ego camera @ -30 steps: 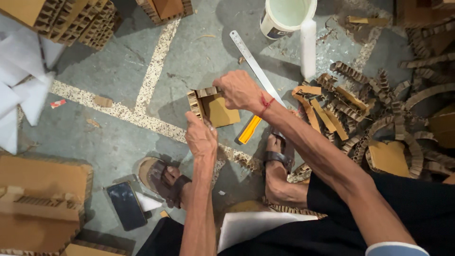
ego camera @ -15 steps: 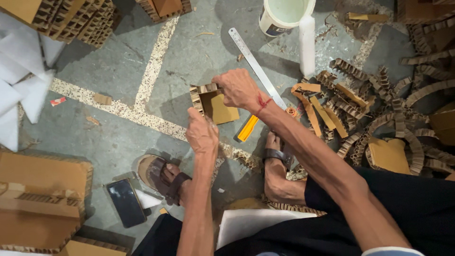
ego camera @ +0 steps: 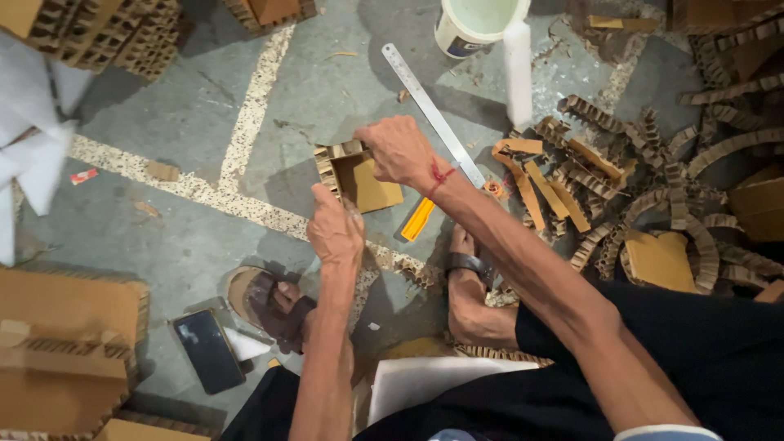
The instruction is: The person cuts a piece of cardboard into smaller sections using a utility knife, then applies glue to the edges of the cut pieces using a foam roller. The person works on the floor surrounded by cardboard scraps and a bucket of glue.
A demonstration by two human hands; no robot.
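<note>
A small brown cardboard piece [ego camera: 367,181] with a corrugated strip along its edges lies on the grey floor in front of me. My left hand [ego camera: 335,230] presses on its near left edge, fingers curled around the strip. My right hand [ego camera: 400,151] grips the far edge of the same piece from above. A yellow utility knife [ego camera: 417,220] lies on the floor just right of the piece, under my right forearm. A long steel ruler [ego camera: 433,114] runs diagonally behind my right hand.
A white bucket [ego camera: 478,24] and a white candle-like stick [ego camera: 518,73] stand at the back. Several corrugated strips [ego camera: 637,171] litter the right side. Cardboard stacks [ego camera: 65,343] sit at the left, a dark phone [ego camera: 206,351] near my sandalled feet [ego camera: 273,302].
The cardboard piece has been turned and shifted slightly toward me between my hands. My left hand has slid up along its near edge. My right hand keeps its grip on the far edge.
</note>
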